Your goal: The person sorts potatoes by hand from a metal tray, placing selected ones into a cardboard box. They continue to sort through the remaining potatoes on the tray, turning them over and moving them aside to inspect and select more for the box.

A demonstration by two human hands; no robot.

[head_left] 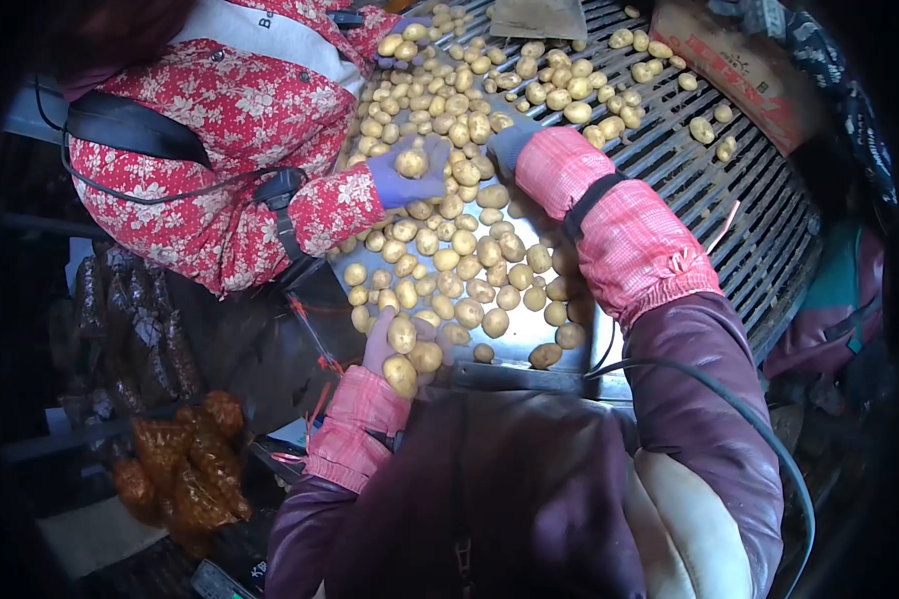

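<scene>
Potatoes (469,260) lie spread over a metal tray (529,334) in front of me. My left hand (378,344), in a light purple glove, holds several potatoes (401,376) at the tray's near left edge. Reaching forward, my right hand (510,138) wears a grey-blue glove and rests among potatoes where the tray meets the slatted rack. Its fingers are partly hidden by the pink sleeve cover, and I cannot make out what they hold.
A co-worker in a red floral jacket (240,110) stands at the left, one purple-gloved hand (410,180) holding a potato. The slatted metal rack (749,210) carries more potatoes. A cardboard box (734,75) sits beyond it. Orange net bags (185,464) lie lower left. A cable crosses my right arm.
</scene>
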